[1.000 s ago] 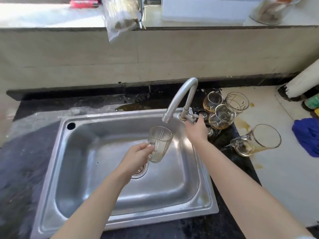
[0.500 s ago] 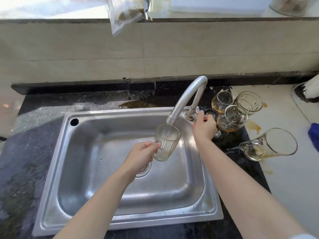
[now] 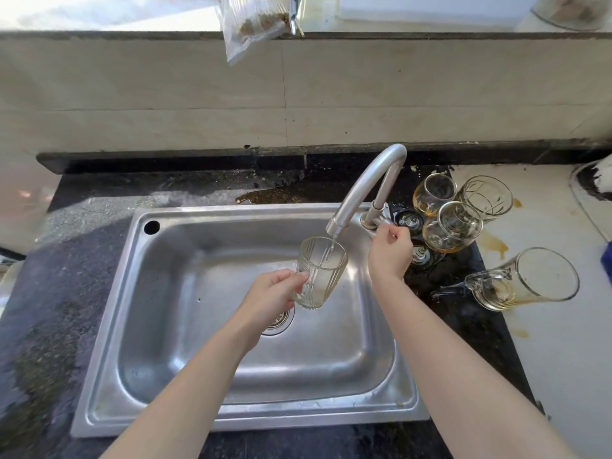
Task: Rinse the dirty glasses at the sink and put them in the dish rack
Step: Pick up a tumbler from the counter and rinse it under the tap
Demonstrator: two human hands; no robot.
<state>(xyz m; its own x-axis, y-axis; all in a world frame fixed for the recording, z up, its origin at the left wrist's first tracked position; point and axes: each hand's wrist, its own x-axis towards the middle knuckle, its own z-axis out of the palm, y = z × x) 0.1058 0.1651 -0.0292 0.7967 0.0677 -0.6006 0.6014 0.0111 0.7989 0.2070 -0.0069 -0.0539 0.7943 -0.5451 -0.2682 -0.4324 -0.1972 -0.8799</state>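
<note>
1. At frame centre, the left hand (image 3: 268,298) grips a ribbed glass (image 3: 320,273) under the faucet (image 3: 367,187) spout, above the sink (image 3: 198,326).
2. The right hand (image 3: 390,250) closes on the faucet handle, right of the glass.
3. Four dirty glasses (image 3: 457,226) crowd the surface (image 3: 563,342) at right.

The right hand (image 3: 389,251) covers the tap handle (image 3: 381,221), so its position cannot be told. The left hand (image 3: 270,301) hides most of the drain (image 3: 281,321). A blue cloth (image 3: 607,263) and a jar (image 3: 573,11) are cut off by the edges. The hanging bag (image 3: 251,24) holds brown bits, perhaps food, too blurred to identify.
</note>
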